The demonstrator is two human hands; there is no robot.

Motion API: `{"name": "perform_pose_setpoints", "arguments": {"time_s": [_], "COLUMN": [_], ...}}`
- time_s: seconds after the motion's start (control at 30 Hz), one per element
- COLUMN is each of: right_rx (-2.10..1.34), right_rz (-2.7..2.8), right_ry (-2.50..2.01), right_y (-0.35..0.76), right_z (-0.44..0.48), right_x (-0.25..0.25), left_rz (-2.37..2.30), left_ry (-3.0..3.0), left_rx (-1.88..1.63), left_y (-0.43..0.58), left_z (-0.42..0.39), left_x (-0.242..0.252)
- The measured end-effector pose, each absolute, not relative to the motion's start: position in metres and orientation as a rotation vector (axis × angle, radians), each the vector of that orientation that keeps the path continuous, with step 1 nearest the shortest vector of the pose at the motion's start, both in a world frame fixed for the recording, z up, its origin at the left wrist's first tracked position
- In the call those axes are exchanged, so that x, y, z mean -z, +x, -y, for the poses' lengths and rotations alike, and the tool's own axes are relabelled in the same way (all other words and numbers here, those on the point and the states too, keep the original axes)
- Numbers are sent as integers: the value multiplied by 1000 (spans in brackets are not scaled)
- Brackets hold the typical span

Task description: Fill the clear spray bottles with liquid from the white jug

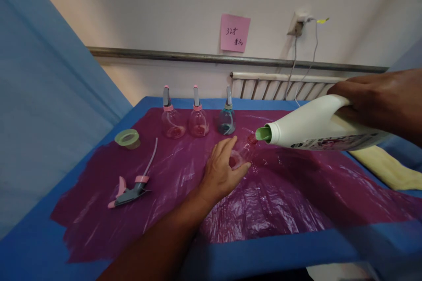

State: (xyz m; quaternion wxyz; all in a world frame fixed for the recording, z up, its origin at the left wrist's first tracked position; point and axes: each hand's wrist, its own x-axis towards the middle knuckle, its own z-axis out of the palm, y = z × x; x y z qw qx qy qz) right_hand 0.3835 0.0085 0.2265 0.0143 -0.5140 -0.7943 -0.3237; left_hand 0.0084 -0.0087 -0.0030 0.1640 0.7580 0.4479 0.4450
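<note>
My right hand grips the handle of a white detergent jug, which is tipped on its side. Its green spout meets the neck of a clear pink spray bottle that has no sprayer on it. That bottle leans toward the jug, with my left hand closed round its lower part. To the left lies a loose grey and pink trigger sprayer with its dip tube. Beyond it sits a pale green cap. Whether liquid is flowing, I cannot make out.
Two pink spray bottles and a teal one stand along the back, each with a little liquid. Purple plastic sheeting covers the blue table. A yellow cloth lies at right. Cords hang from a wall socket.
</note>
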Motion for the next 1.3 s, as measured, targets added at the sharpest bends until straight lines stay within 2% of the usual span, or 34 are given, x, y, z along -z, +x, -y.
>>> {"name": "perform_pose_setpoints", "arguments": {"time_s": [1.3], "right_rx": [1033], "right_rz": [2468], "right_ry": [-1592], "right_y": [384], "right_z": [-7], "right_x": [-228], "left_rz": [-1231], "left_ry": [2220], "left_rx": [-1335], "left_y": [8], "left_z": [6], "left_x": [9]}}
